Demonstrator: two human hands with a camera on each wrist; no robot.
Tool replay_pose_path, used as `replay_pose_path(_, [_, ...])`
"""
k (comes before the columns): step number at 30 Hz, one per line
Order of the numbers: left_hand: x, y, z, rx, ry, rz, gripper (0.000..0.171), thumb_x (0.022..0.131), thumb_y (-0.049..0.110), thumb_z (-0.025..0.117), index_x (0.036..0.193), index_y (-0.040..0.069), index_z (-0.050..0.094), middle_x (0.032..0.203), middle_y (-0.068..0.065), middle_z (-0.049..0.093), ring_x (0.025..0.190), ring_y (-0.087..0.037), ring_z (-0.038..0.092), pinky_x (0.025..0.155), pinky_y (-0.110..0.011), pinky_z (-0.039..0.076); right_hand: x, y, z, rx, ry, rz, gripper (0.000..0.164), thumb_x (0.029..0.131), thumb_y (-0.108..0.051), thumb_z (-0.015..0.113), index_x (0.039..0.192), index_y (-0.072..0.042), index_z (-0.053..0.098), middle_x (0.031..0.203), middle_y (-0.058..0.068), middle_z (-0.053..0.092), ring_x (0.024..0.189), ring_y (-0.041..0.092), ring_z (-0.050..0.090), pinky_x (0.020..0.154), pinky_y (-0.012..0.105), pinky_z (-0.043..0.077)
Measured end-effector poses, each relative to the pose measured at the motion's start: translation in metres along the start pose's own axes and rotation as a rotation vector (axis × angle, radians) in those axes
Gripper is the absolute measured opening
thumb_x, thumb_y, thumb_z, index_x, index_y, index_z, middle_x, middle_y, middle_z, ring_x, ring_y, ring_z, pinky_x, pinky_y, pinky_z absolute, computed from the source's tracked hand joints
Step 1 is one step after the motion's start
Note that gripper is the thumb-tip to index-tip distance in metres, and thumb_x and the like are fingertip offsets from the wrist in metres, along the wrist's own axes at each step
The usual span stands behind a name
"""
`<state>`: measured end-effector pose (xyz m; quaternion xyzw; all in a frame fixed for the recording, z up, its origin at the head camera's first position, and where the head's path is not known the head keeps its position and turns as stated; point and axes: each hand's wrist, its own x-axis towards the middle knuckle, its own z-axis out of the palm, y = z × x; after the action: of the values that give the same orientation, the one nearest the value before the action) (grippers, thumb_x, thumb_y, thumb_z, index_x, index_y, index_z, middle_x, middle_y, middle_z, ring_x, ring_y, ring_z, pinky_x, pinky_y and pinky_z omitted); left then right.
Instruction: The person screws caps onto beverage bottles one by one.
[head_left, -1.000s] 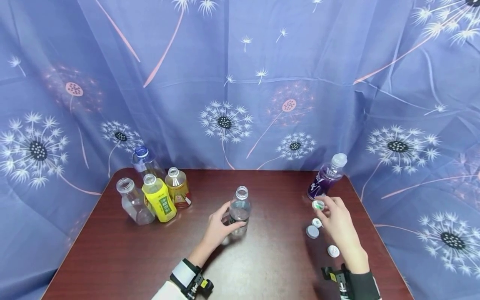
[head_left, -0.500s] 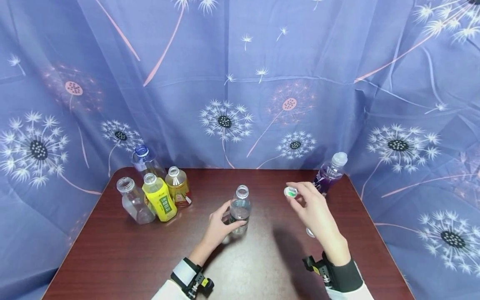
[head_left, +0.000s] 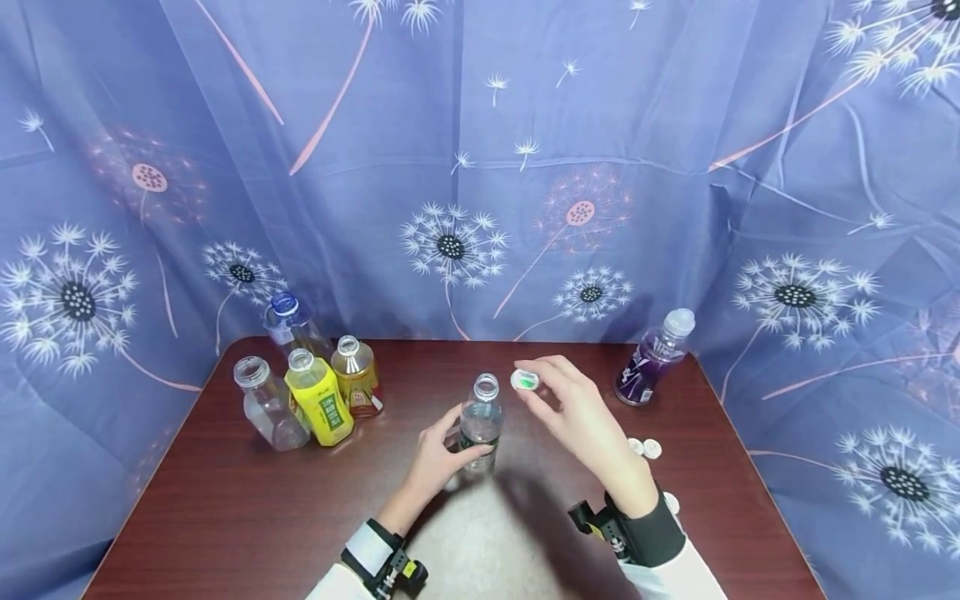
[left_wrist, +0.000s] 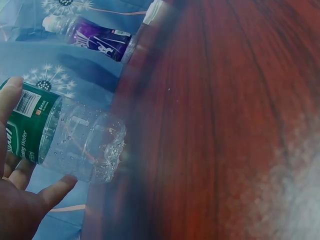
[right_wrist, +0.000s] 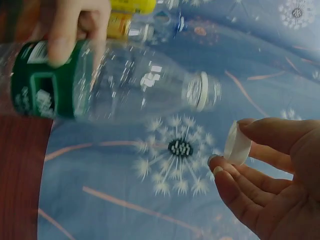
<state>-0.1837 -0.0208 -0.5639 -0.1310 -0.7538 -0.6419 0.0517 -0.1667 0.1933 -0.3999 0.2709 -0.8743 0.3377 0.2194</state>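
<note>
A clear water bottle (head_left: pixel 482 414) with a green label stands upright and uncapped on the table. My left hand (head_left: pixel 437 457) grips it low around the label, thumb on the near side. Between thumb and fingertips, my right hand (head_left: pixel 581 412) pinches a white bottle cap (head_left: pixel 525 380) with a green mark on top. In the head view the cap is just right of the bottle's open mouth (head_left: pixel 486 386), apart from it. The right wrist view shows the cap (right_wrist: pixel 237 145) near the bottle's neck (right_wrist: pixel 202 91), with a gap between them.
Several open bottles cluster at the left: a clear one (head_left: pixel 272 408), a yellow one (head_left: pixel 321 400), an amber-labelled one (head_left: pixel 358 379) and a blue-necked one (head_left: pixel 294 323). A capped purple bottle (head_left: pixel 651 364) stands back right. White caps (head_left: pixel 652 449) lie behind my right forearm. A blue curtain (head_left: pixel 480 208) borders the table.
My right hand has carried the cap left from near the purple bottle to beside the water bottle's mouth. The left hand and water bottle have stayed in place.
</note>
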Motion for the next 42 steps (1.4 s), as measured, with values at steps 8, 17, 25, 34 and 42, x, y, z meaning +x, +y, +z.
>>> replay_pose_path(8, [0.0,0.001,0.0,-0.005,-0.005,0.001,0.067,0.077,0.005,0.092,0.138,0.012,0.065,0.124,-0.016,0.072,0.114,-0.039,0.068,0.1,-0.056,0.056,0.017,-0.006,0.016,0.032,-0.073,-0.049,0.033,0.096,-0.013,0.077,0.128,-0.008,0.073,0.117,0.004,0.069,0.095,0.014,0.068,0.082,0.03,0.062])
replay_pose_path(17, [-0.001,-0.004,-0.002,0.003,-0.059,0.032,0.066,0.081,0.022,0.092,0.141,0.016,0.064,0.126,-0.01,0.073,0.116,-0.031,0.069,0.101,-0.047,0.058,0.021,-0.008,0.021,0.009,-0.131,-0.088,0.032,0.095,-0.012,0.078,0.126,-0.007,0.074,0.116,0.006,0.069,0.101,0.019,0.067,0.086,0.036,0.06])
replay_pose_path(25, [-0.001,-0.005,-0.002,0.01,-0.047,0.037,0.067,0.081,0.022,0.092,0.141,0.016,0.064,0.127,-0.009,0.073,0.116,-0.03,0.069,0.1,-0.046,0.058,0.022,-0.007,0.025,-0.011,-0.144,-0.122,0.033,0.093,-0.009,0.079,0.125,-0.004,0.074,0.115,0.007,0.068,0.105,0.021,0.067,0.089,0.036,0.06])
replay_pose_path(34, [0.0,-0.009,-0.003,-0.006,-0.035,0.06,0.066,0.081,0.019,0.092,0.14,0.015,0.065,0.127,-0.012,0.073,0.114,-0.032,0.07,0.099,-0.047,0.058,0.022,-0.004,0.025,0.018,-0.2,-0.121,0.048,0.092,-0.013,0.081,0.137,-0.006,0.067,0.133,0.011,0.066,0.122,0.026,0.064,0.102,0.042,0.056])
replay_pose_path(42, [0.0,-0.008,-0.005,0.003,-0.043,0.057,0.068,0.081,0.021,0.092,0.142,0.015,0.063,0.127,-0.011,0.073,0.115,-0.029,0.07,0.099,-0.044,0.058,0.025,-0.001,0.034,0.039,-0.161,-0.121,0.033,0.092,-0.009,0.08,0.124,-0.007,0.071,0.118,0.005,0.068,0.109,0.019,0.066,0.093,0.036,0.058])
